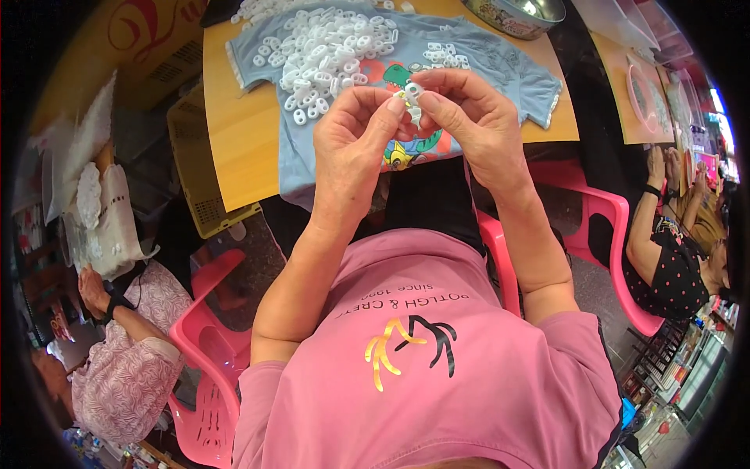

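**Small white clip pinched between both hands over the table edge**

Nearest to me is my own pink shirt [437, 367], with both forearms rising from it toward the table. My left hand [355, 144] and right hand [473, 117] meet just above the near edge of the wooden table [234, 133]. Both are closed in a fingertip pinch on one small white plastic clip [412, 91], thumb and forefinger of each hand pressing on it from either side. I cannot tell whether it is one piece or two being pushed together; my fingers hide most of it.

Directly under my hands lies a light blue child's T-shirt [484, 66] with a cartoon dinosaur print, spread flat as a work cloth. On it, further out, sits a heap of white plastic clips [328, 55], and a smaller cluster [442, 55] just beyond my right fingertips. At the far edge stands a metal bowl [516, 14].

My judgement: I am mid-way through handling a single piece from the heap. The next move calls for steady, even fingertip pressure, keeping the clip from slipping out sideways.

Beside me, other people sit on pink plastic chairs [207, 336].
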### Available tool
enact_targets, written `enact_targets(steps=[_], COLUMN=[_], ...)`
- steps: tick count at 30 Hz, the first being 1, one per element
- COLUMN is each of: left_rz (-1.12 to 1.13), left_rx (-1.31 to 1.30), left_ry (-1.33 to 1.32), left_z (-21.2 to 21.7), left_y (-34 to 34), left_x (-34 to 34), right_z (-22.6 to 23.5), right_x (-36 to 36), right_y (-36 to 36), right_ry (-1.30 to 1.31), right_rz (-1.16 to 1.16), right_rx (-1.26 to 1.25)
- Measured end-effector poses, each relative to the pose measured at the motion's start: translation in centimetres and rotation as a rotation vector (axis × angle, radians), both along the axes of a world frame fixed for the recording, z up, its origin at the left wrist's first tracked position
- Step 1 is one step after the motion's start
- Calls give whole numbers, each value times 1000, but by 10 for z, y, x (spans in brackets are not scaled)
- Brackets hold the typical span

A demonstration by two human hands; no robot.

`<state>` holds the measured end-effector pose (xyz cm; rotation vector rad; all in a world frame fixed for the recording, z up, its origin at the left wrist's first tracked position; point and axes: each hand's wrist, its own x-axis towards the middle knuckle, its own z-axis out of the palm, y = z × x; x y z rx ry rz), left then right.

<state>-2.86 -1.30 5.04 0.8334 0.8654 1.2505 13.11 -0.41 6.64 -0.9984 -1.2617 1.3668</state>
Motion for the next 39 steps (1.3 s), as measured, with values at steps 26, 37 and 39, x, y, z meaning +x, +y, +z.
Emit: enact_targets(steps=[26, 37, 39], left_rz=[8, -259, -221], left_rx=[147, 309, 330], left_ry=[-48, -72, -88], left_z=[-15, -12, -14], left_y=[-5, -13, -14], left_x=[-7, -15, -18], right_z=[4, 11, 11], right_x=[-15, -27, -32], right_y=[-5, -18, -18], right_ry=[212, 479, 473], right_rz=[55, 168, 193], right_rx=[-69, -296, -281])
